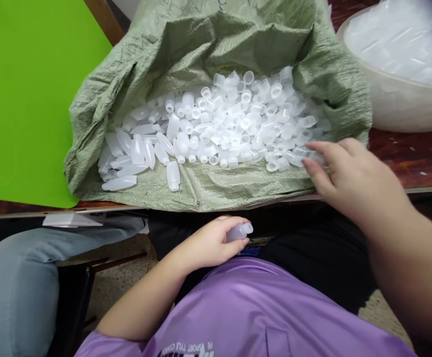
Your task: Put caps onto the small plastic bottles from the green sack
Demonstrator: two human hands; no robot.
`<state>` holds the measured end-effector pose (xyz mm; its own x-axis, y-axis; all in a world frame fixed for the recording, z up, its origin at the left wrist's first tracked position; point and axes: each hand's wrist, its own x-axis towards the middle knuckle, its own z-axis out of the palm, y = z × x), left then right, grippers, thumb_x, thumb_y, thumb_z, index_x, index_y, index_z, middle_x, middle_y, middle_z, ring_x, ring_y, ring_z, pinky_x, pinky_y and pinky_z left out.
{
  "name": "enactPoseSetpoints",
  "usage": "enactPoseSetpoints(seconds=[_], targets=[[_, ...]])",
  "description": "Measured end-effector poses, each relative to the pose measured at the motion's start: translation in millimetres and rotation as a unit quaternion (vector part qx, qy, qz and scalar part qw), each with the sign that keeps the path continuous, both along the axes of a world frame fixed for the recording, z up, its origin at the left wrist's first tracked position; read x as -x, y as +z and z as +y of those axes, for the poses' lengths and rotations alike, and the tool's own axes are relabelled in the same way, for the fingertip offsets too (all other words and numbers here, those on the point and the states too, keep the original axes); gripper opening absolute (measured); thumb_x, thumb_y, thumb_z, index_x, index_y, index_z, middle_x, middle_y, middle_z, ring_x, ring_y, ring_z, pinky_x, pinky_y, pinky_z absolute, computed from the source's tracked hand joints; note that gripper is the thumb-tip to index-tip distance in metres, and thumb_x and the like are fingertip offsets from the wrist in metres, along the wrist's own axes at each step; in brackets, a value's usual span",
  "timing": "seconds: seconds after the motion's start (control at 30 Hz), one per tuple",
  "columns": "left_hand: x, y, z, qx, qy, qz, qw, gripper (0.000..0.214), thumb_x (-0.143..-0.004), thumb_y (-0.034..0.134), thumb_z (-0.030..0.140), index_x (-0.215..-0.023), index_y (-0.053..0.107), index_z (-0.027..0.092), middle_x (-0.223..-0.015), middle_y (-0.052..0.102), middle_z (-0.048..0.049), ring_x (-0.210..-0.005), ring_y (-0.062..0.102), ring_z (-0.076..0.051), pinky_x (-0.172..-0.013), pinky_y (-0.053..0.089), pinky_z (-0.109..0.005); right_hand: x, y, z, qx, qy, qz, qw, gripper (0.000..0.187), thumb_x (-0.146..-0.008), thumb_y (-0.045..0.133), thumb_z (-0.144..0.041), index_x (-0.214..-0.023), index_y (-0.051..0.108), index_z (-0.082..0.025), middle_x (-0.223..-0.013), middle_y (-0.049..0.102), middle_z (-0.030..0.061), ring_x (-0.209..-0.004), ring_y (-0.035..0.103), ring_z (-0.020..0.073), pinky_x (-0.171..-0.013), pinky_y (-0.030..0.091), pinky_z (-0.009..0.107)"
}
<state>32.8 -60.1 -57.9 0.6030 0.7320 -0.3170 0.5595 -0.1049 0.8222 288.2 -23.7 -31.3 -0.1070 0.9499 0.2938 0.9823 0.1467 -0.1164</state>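
The fingers of our left hand (210, 245) are closed around one translucent bottle (238, 231), held near us, its neck pointing right. Our right hand (357, 178) reaches to the right end of the pile (234, 119), thumb and index finger parted beside the pieces there; we cannot tell whether they grip one. Upside down on our purple shirt (238, 302) we can read "SPORT"; the rest of that print is partly lost in folds. Blue marks at the far edge of the sack (201, 191) are too faint for us to read.

We count one sack, green and woven, open towards us on the surface (412, 153). Its pieces are too many to count: bottles mostly left, shorter-looking open-ended ones right. One green sheet (33, 99) lies left, one tub (394, 106) of clear plastic stands far right, and one denim-clad leg (15, 277) shows near left.
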Motion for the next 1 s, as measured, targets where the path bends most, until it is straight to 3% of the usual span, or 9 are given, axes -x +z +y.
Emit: enactPoseSetpoints(seconds=[0.07, 0.13, 0.2, 0.27, 0.5, 0.7, 0.8, 0.87, 1.0], targets=[[-4, 3.5, -1, 0.019, -0.008, -0.034, 0.999, 0.035, -0.079, 0.053, 0.026, -0.113, 0.056, 0.02, -0.107, 0.061, -0.0048, -0.091, 0.056, -0.016, -0.083, 0.043, -0.026, 14, -5.2, -22, 0.006, 0.145, 0.125, 0.982, 0.03, -0.088, 0.043, -0.033, -0.113, 0.053, -0.021, -0.09, 0.056, 0.0085, -0.083, 0.058, 0.0215, -0.072, 0.049, 0.035], [-10, 3.1, -2, 0.051, -0.019, -0.056, 0.997, 0.031, -0.075, 0.051, 0.018, -0.104, 0.059, 0.017, -0.092, 0.063, -0.0022, -0.077, 0.055, -0.013, -0.071, 0.044, -0.023, 32, -15.8, -42, 0.037, 0.304, 0.254, 0.917, 0.024, -0.086, 0.049, -0.023, -0.11, 0.051, -0.024, -0.093, 0.058, 0.0057, -0.089, 0.058, 0.0174, -0.078, 0.049, 0.03], [-15, 0.3, -3, 0.085, -0.023, -0.076, 0.993, 0.027, -0.069, 0.051, 0.013, -0.094, 0.061, 0.015, -0.079, 0.06, -0.0003, -0.064, 0.051, -0.011, -0.059, 0.041, -0.021, 47, -28.3, -57, 0.04, 0.373, 0.364, 0.852, 0.029, -0.084, 0.051, -0.016, -0.112, 0.048, -0.025, -0.097, 0.061, 0.005, -0.093, 0.058, 0.0154, -0.083, 0.048, 0.029], [-20, -2.4, -5, 0.12, -0.023, -0.097, 0.988, 0.029, -0.065, 0.052, 0.012, -0.093, 0.06, 0.014, -0.074, 0.057, 0.0008, -0.06, 0.047, -0.009, -0.055, 0.038, -0.02, 56, -37.8, -64, 0.034, 0.375, 0.433, 0.819, 0.036, -0.086, 0.049, -0.017, -0.12, 0.043, -0.025, -0.103, 0.061, 0.0064, -0.098, 0.057, 0.0157, -0.085, 0.048, 0.031], [-25, 1.1, -5, 0.214, 0.003, -0.182, 0.96, 0.009, -0.056, 0.054, 0.01, -0.064, 0.053, 0.014, -0.06, 0.045, 0.0039, -0.055, 0.038, -0.007, -0.05, 0.031, -0.02, 58, -40.3, -61, 0.085, 0.399, 0.459, 0.789, 0.035, -0.089, 0.046, -0.027, -0.124, 0.043, -0.023, -0.109, 0.061, 0.0093, -0.106, 0.055, 0.0182, -0.09, 0.046, 0.036], [-18, -12.6, 3, 0.418, -0.011, -0.266, 0.868, 0.019, -0.045, 0.051, 0.007, -0.061, 0.059, 0.013, -0.054, 0.049, 0.0038, -0.05, 0.041, -0.007, -0.049, 0.031, -0.021, 55, -41.2, -65, 0.171, 0.356, 0.546, 0.739, 0.031, -0.084, 0.055, -0.02, -0.114, 0.049, -0.025, -0.109, 0.06, 0.007, -0.103, 0.056, 0.0174, -0.086, 0.048, 0.035], [-15, -25.2, 9, 0.505, -0.076, -0.251, 0.822, 0.018, -0.042, 0.054, 0.013, -0.058, 0.061, 0.013, -0.056, 0.057, -0.0003, -0.052, 0.048, -0.011, -0.05, 0.036, -0.024, 50, -38.4, -62, 0.185, 0.363, 0.528, 0.745, 0.027, -0.082, 0.059, -0.021, -0.108, 0.054, -0.023, -0.098, 0.062, 0.0054, -0.092, 0.058, 0.0147, -0.08, 0.049, 0.029], [-15, -28.3, 11, 0.503, -0.092, -0.221, 0.83, 0.018, -0.042, 0.053, 0.017, -0.058, 0.061, 0.013, -0.056, 0.058, -0.001, -0.051, 0.047, -0.011, -0.049, 0.035, -0.024, 47, -36.7, -58, 0.174, 0.375, 0.47, 0.78, 0.024, -0.081, 0.06, -0.023, -0.105, 0.056, -0.021, -0.09, 0.063, 0.0049, -0.083, 0.059, 0.0132, -0.073, 0.049, 0.025], [-16, -19.5, 12, 0.275, -0.007, -0.041, 0.96, 0.016, -0.054, 0.052, 0.022, -0.067, 0.059, 0.016, -0.057, 0.053, 0.0025, -0.051, 0.041, -0.009, -0.047, 0.03, -0.022, 46, -42.4, -53, 0.174, 0.262, 0.249, 0.916, 0.032, -0.086, 0.05, -0.041, -0.067, 0.06, -0.017, -0.057, 0.056, 0.0015, -0.056, 0.053, 0.0122, -0.054, 0.042, 0.024]])
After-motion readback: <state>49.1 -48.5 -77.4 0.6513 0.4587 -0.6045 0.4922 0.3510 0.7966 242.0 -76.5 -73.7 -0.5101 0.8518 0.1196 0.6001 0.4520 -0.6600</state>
